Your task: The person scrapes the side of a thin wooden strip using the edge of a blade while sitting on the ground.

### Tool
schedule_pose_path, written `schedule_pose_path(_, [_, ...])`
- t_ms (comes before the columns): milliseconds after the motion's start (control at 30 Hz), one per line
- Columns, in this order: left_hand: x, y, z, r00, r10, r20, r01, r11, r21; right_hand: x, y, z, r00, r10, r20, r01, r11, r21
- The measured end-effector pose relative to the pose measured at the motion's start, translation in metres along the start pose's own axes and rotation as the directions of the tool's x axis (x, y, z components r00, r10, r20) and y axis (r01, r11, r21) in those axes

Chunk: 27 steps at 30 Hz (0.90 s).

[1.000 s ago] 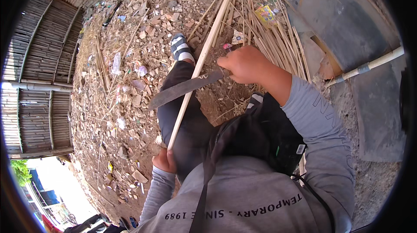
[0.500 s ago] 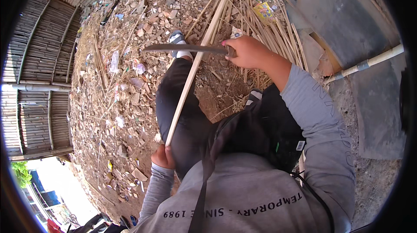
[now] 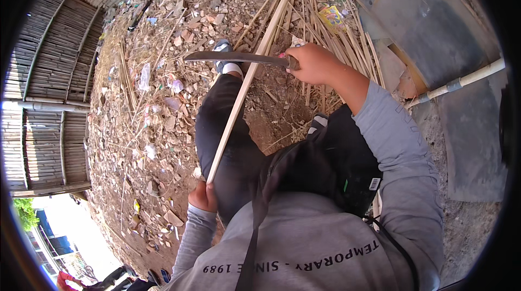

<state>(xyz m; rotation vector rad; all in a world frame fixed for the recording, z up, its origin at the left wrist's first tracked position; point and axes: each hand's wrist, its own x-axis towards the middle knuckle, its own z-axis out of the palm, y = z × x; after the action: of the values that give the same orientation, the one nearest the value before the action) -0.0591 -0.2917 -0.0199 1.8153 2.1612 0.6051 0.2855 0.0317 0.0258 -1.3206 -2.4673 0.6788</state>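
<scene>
My right hand (image 3: pixel 313 63) grips the handle of a long knife (image 3: pixel 233 57), whose dark blade points left and lies level across a long pale bamboo strip (image 3: pixel 244 82). My left hand (image 3: pixel 202 196) holds the strip's near end beside my raised knee in black trousers (image 3: pixel 222 128). The strip runs up and away over my leg toward a pile of bamboo strips (image 3: pixel 320 25). My foot in a grey shoe (image 3: pixel 222 52) rests on the rubble just behind the blade.
The ground is strewn with stone rubble, dry sticks and litter (image 3: pixel 157 101). A bamboo fence (image 3: pixel 43 85) stands at the left. Grey sheet panels (image 3: pixel 434 30) and a white pipe (image 3: pixel 461 82) lie at the right. A yellow wrapper (image 3: pixel 332 18) sits among the strips.
My right hand has lifted the knife from low across my leg up and away, turning the blade level over the strip. My left hand has stayed on the strip's near end.
</scene>
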Motion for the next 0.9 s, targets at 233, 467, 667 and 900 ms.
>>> schedule_pose_path(233, [-0.005, -0.007, 0.001, 1.000, 0.016, 0.006, -0.016, 0.998, 0.055, 0.000, -0.009, 0.002, 0.989, -0.056, 0.139, 0.063, 0.997, -0.050])
schedule_pose_path(467, [-0.003, -0.006, 0.002, 0.997, 0.059, -0.045, -0.054, 0.994, 0.096, -0.009, -0.011, -0.008, 1.000, -0.018, 0.012, 0.019, 0.997, -0.073])
schedule_pose_path(667, [0.001, -0.004, 0.005, 1.000, -0.025, -0.006, 0.025, 0.999, 0.031, 0.003, 0.022, 0.001, 1.000, 0.016, -0.013, -0.016, 0.999, 0.043])
schedule_pose_path(900, [-0.002, -0.010, 0.003, 1.000, 0.021, -0.008, -0.021, 0.998, 0.057, -0.005, 0.004, -0.009, 0.997, -0.064, -0.037, 0.064, 0.998, -0.001])
